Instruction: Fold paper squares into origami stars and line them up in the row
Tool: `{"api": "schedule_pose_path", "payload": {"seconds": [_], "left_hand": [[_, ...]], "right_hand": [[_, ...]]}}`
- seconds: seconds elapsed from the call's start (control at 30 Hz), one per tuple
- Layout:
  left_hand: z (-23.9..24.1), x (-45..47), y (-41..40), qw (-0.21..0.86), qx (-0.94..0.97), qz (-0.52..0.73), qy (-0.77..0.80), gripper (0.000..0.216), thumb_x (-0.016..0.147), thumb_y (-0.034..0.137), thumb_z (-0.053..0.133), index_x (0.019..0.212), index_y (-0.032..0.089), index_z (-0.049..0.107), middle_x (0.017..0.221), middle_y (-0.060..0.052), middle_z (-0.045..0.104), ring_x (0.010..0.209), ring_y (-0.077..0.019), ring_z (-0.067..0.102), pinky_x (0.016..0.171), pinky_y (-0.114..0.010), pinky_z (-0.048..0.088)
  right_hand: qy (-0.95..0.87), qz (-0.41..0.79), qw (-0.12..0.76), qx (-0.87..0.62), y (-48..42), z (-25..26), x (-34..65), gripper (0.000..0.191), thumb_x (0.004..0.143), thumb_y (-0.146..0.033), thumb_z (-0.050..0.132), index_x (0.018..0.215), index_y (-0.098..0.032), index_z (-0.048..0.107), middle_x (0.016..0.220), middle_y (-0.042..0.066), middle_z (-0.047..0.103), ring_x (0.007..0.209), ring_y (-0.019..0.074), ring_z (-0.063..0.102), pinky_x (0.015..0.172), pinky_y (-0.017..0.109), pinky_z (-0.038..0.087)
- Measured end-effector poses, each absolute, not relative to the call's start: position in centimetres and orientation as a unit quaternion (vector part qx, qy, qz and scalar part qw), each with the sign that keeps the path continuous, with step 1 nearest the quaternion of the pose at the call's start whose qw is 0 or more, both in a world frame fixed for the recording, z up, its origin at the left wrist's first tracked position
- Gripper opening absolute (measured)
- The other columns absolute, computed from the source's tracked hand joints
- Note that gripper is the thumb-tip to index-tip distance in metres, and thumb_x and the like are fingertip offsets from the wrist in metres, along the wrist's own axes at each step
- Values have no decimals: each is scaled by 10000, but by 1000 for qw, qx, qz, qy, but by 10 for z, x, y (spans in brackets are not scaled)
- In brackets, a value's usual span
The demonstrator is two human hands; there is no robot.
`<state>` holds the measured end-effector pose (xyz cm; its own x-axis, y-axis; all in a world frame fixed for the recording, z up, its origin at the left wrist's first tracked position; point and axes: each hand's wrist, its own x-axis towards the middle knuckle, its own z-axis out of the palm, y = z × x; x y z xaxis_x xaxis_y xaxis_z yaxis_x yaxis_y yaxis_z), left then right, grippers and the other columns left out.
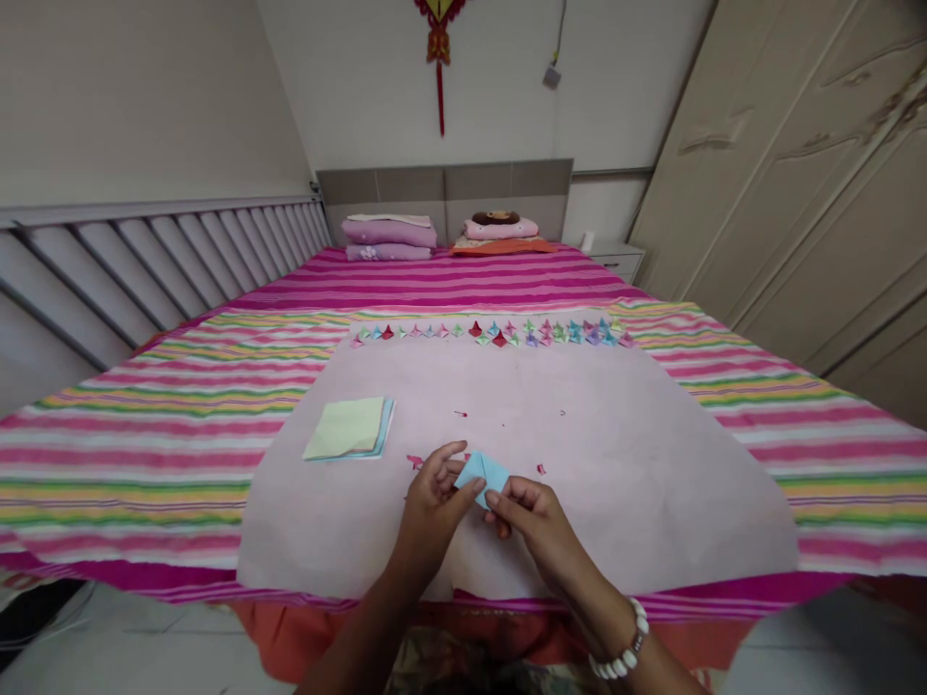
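Observation:
A small folded piece of light blue paper (491, 470) is held up over the white sheet, a crease line running down its face. My left hand (436, 487) pinches its left side, thumb on the front and the other fingers partly spread behind. On the lower right edge, my right hand (531, 512) grips it between thumb and fingers. A stack of square papers (348, 429), pale green on top with blue beneath, lies to the left of my hands. Small pink paper scraps (414, 462) lie close by my left hand.
Rows of small folded paper shapes (499, 338) in several colours line the far edge of the white sheet (637, 473). The sheet covers a striped bed (745, 386). Folded bedding (389, 235) sits by the headboard; a railing (181, 241) runs along the left, wardrobes (768, 164) along the right.

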<state>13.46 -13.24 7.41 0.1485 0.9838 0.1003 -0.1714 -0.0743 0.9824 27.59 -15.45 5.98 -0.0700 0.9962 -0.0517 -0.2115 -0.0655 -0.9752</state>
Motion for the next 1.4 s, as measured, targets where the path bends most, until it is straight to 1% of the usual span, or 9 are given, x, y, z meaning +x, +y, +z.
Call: {"api": "schedule_pose_path", "payload": {"seconds": [0.1, 0.23, 0.37, 0.63, 0.83, 1.03, 1.2, 1.33, 1.4], "left_hand": [[72, 131, -136, 546, 541, 514, 381, 335, 735, 224, 695, 1044, 194, 570, 879, -16, 680, 810, -145, 645, 723, -249, 499], [72, 127, -138, 544, 562, 490, 385, 207, 755, 238, 682, 943, 176, 620, 805, -4, 679, 696, -120, 620, 655, -232, 501], [77, 126, -136, 567, 559, 468, 384, 182, 727, 252, 711, 873, 164, 648, 751, 5, 678, 647, -112, 611, 631, -230, 511], [90, 126, -137, 588, 536, 460, 395, 183, 688, 276, 736, 803, 151, 667, 677, 9, 680, 605, -107, 604, 607, -222, 514], [90, 126, -138, 578, 547, 459, 395, 123, 699, 248, 711, 786, 164, 691, 653, 16, 658, 608, -111, 596, 612, -226, 505], [92, 123, -138, 577, 563, 463, 368, 87, 733, 186, 634, 762, 187, 716, 722, 0, 669, 680, -129, 607, 673, -246, 500], [90, 121, -139, 561, 602, 445, 352, 153, 806, 251, 589, 829, 187, 726, 781, -28, 677, 744, -158, 618, 718, -278, 496], [86, 122, -138, 469, 653, 464, 372, 114, 801, 233, 631, 811, 182, 733, 814, -48, 695, 798, -179, 635, 736, -281, 500], [83, 123, -138, 395, 695, 475, 368, 134, 810, 192, 621, 881, 197, 734, 862, -53, 703, 831, -179, 642, 753, -279, 506]], "right_hand": [[-440, 588, 523, -433, -155, 61, 276, 355, 691, -472, 723, 576, -154, 614, 535, -8, 605, 455, 84, 445, 488, 220, 337], [-449, 585, 528, -421, -155, 62, 276, 318, 683, -438, 744, 604, -157, 617, 511, -33, 552, 467, 87, 446, 487, 217, 345], [-438, 567, 557, -419, -153, 65, 280, 262, 636, -355, 798, 763, -176, 656, 530, -58, 526, 481, 91, 455, 482, 212, 368], [-419, 551, 603, -396, -152, 66, 285, 373, 637, -259, 803, 992, -226, 695, 618, -43, 605, 498, 94, 528, 501, 226, 441], [-428, 572, 583, -388, -152, 64, 285, 153, 676, -244, 769, 818, -200, 733, 509, -34, 605, 457, 95, 533, 486, 219, 430], [-406, 596, 598, -350, -152, 69, 285, 54, 669, -158, 710, 703, -199, 715, 631, -18, 640, 469, 96, 549, 481, 224, 434], [-441, 576, 589, -356, -155, 72, 289, 52, 700, -177, 669, 723, -201, 709, 694, -3, 629, 507, 116, 567, 525, 254, 468], [-491, 541, 587, -348, -155, 72, 290, 92, 752, -264, 671, 793, -203, 726, 799, 28, 627, 594, 141, 593, 588, 288, 504], [-518, 502, 591, -363, -155, 72, 289, 82, 762, -263, 687, 805, -212, 735, 824, 38, 639, 655, 153, 603, 612, 284, 505]]}}
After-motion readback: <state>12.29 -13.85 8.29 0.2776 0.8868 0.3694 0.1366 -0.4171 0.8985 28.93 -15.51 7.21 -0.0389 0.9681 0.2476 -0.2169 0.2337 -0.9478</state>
